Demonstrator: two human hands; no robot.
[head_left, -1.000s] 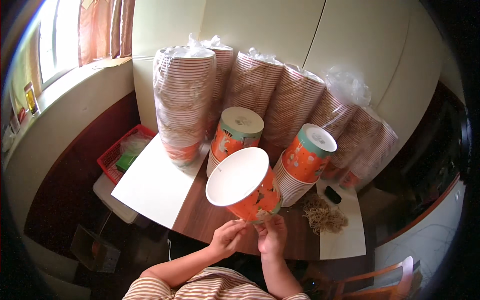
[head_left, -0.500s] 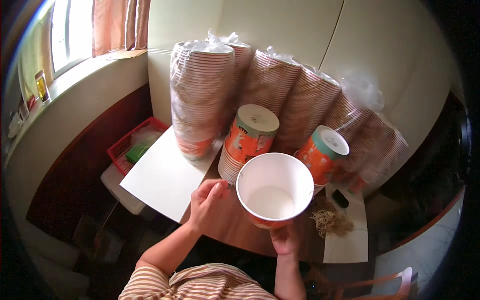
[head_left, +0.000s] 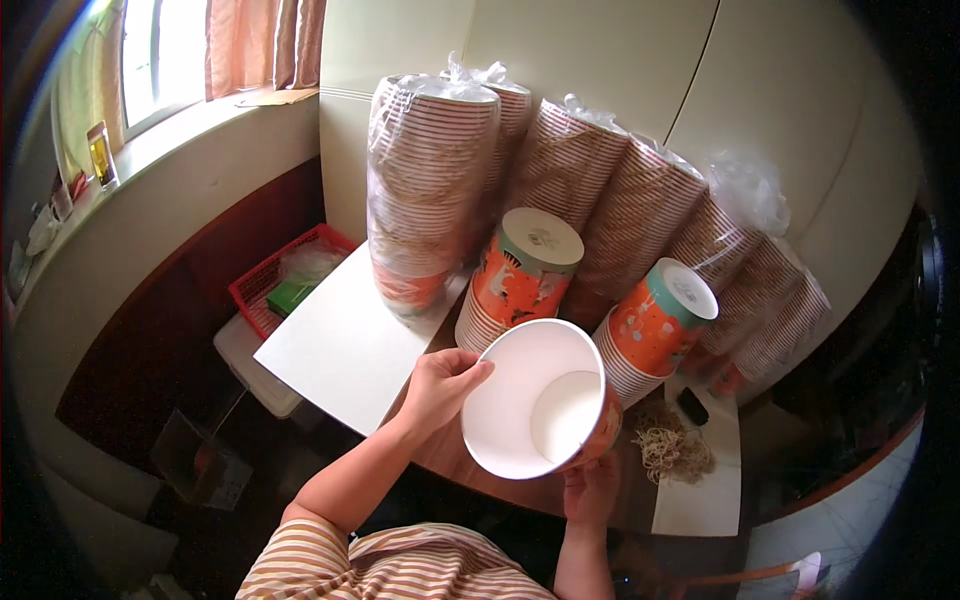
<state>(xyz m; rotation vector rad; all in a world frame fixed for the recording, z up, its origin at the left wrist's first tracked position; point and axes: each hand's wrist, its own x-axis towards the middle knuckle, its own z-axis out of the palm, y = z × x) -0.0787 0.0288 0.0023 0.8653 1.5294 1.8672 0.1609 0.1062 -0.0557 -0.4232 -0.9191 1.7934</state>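
A large paper bucket, white inside with an orange printed outside, is tilted so that its mouth faces up and toward my left. At its left rim my left hand pinches the edge between thumb and fingers. My right hand holds the outer wall low on the right; the bucket hides part of its fingers. Just beyond stand two upside-down stacks of similar orange and green buckets, a left stack and a right stack. A tangle of tan string lies to the right of my right hand.
Several tall plastic-wrapped bucket stacks line the wall behind. A white board lies at the left of the brown table. A small black object sits beyond the string. A red basket stands lower left.
The bucket has tipped over toward the left, its base swinging right. My left hand, closed beside the bucket before, now grips its rim. The view has shifted slightly.
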